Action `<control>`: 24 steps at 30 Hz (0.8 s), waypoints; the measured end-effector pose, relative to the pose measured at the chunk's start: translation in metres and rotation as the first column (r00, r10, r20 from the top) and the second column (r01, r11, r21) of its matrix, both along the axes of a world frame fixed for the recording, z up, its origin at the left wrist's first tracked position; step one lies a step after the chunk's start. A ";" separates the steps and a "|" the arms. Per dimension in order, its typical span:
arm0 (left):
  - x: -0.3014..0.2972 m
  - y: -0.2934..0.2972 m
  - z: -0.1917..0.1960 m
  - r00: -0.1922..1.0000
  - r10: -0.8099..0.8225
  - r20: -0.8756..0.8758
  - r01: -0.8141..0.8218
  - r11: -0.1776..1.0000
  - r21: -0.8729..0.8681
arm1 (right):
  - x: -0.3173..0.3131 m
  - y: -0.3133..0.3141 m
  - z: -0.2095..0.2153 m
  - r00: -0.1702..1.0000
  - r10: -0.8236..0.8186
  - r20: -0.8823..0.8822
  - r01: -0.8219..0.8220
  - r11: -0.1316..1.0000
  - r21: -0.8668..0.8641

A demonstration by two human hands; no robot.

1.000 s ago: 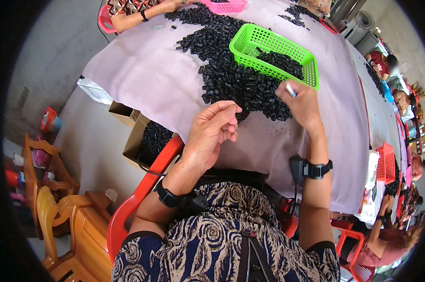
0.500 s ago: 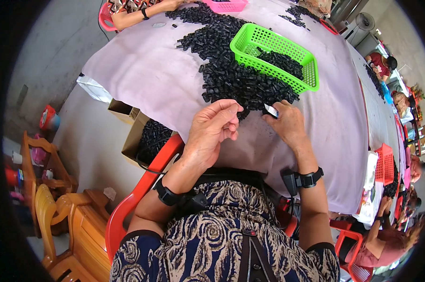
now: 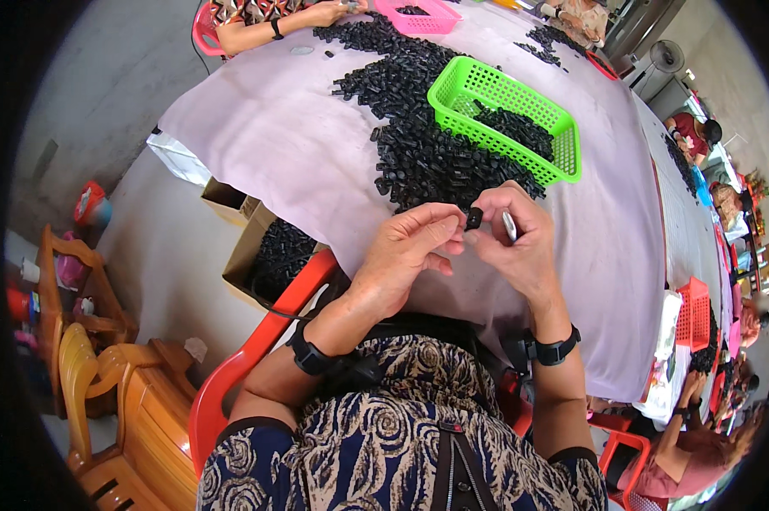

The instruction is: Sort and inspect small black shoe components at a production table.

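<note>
Small black plastic piece (image 3: 474, 218), blocky in outline, sits in the narrow gap between the two hands, just off the left hand's fingertips and at the tips of the right hand. It lies to the right of the left hand (image 3: 410, 249) and to the left of the right hand (image 3: 518, 237), which appears to pinch it between thumb and forefinger; a slim, pale, metallic-looking tool (image 3: 509, 226) is tucked inside that same grip. On the left hand, thumb and forefinger tips are drawn together, but whether they touch the piece I cannot tell. Its long axis seems to point roughly away from the body, though fingers partly hide it. Beyond lie a heap of similar black pieces (image 3: 427, 162) and a bright green perforated plastic basket (image 3: 566, 140).
</note>
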State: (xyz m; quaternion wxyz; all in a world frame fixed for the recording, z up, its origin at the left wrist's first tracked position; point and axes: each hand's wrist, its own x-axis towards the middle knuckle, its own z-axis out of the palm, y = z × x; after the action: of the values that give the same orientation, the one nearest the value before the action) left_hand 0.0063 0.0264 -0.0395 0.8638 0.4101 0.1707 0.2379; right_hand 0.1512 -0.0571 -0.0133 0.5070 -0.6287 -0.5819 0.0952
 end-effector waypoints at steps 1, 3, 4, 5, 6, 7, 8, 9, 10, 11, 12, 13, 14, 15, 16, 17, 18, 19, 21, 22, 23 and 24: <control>-0.002 -0.001 0.001 1.000 0.007 0.001 -0.007 1.000 0.005 | -0.006 -0.001 0.006 0.999 0.044 -0.019 -0.043 0.998 0.045; -0.005 -0.003 0.006 0.990 -0.033 0.134 0.034 0.999 -0.008 | -0.012 -0.002 0.015 0.999 0.045 -0.012 -0.045 0.999 0.006; -0.007 -0.004 0.009 0.985 -0.033 0.169 0.034 0.999 0.000 | -0.014 0.000 0.018 0.998 0.058 0.028 -0.060 0.996 0.067; -0.009 -0.004 0.009 0.985 -0.027 0.171 0.027 1.000 0.007 | -0.016 0.001 0.021 0.995 0.069 0.067 -0.077 0.989 0.128; -0.010 -0.004 0.009 0.983 -0.018 0.181 0.018 1.000 0.004 | -0.019 0.000 0.025 0.995 0.079 0.059 -0.086 0.988 0.125; -0.011 -0.004 0.009 0.982 -0.009 0.191 0.009 1.000 0.000 | -0.021 0.001 0.026 0.994 0.085 0.063 -0.092 0.987 0.132; -0.012 -0.003 0.010 0.981 -0.005 0.194 0.004 1.000 0.007 | -0.024 0.002 0.028 0.992 0.095 0.077 -0.106 0.983 0.152; -0.013 -0.004 0.011 0.980 0.010 0.200 -0.010 1.000 0.003 | -0.025 0.003 0.029 0.991 0.100 0.090 -0.115 0.978 0.172; -0.013 -0.004 0.012 0.978 0.024 0.205 -0.024 1.000 -0.003 | -0.026 0.003 0.029 0.991 0.111 0.077 -0.124 0.976 0.179; -0.013 -0.004 0.013 0.978 0.022 0.206 -0.023 1.000 0.002 | -0.027 0.004 0.028 0.991 0.110 0.079 -0.123 0.975 0.183; -0.014 -0.005 0.016 0.978 0.037 0.205 -0.038 0.999 -0.002 | -0.027 0.003 0.027 0.992 0.114 0.048 -0.121 0.976 0.179; -0.015 -0.005 0.017 0.978 0.052 0.202 -0.051 0.999 -0.006 | -0.026 0.003 0.026 0.993 0.118 0.017 -0.119 0.977 0.174; -0.015 -0.005 0.017 0.978 0.050 0.201 -0.050 0.999 -0.004 | -0.026 0.002 0.025 0.993 0.116 0.016 -0.117 0.977 0.177; -0.015 -0.005 0.017 0.977 0.039 0.209 -0.041 0.999 0.007 | -0.026 0.001 0.023 0.993 0.117 -0.014 -0.113 0.979 0.170; -0.014 -0.005 0.017 0.976 0.028 0.216 -0.032 0.999 0.017 | -0.025 0.000 0.020 0.992 0.118 -0.045 -0.109 0.981 0.162; -0.014 -0.006 0.017 0.977 0.022 0.212 -0.027 0.999 0.018 | -0.024 0.000 0.018 0.992 0.113 -0.050 -0.103 0.981 0.164; -0.013 -0.006 0.018 0.981 0.028 0.193 -0.031 0.999 0.013 | -0.022 0.000 0.015 0.992 0.119 -0.042 -0.109 0.976 0.187; -0.013 -0.006 0.018 0.984 0.033 0.173 -0.036 0.999 0.009 | -0.022 0.000 0.013 0.992 0.124 -0.035 -0.114 0.971 0.210; -0.012 -0.006 0.016 0.987 0.022 0.162 -0.024 1.000 0.008 | -0.022 -0.002 0.013 0.992 0.107 -0.068 -0.092 0.977 0.193; -0.012 -0.006 0.016 0.988 0.016 0.155 -0.017 1.000 0.007 | -0.022 -0.004 0.013 0.991 0.094 -0.096 -0.076 0.981 0.176; -0.012 -0.006 0.016 0.988 0.011 0.151 -0.012 1.000 0.008 | -0.022 -0.005 0.013 0.991 0.090 -0.101 -0.071 0.982 0.177; -0.011 -0.006 0.016 0.989 0.006 0.147 -0.007 1.000 0.009 | -0.022 -0.005 0.013 0.991 0.086 -0.108 -0.066 0.983 0.173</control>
State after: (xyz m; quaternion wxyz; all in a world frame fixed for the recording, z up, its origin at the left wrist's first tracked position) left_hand -0.0050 0.0203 -0.0230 0.8712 0.3952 0.1069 0.2710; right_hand 0.1295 -0.0623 0.0000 0.5870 -0.5543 -0.5814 0.1007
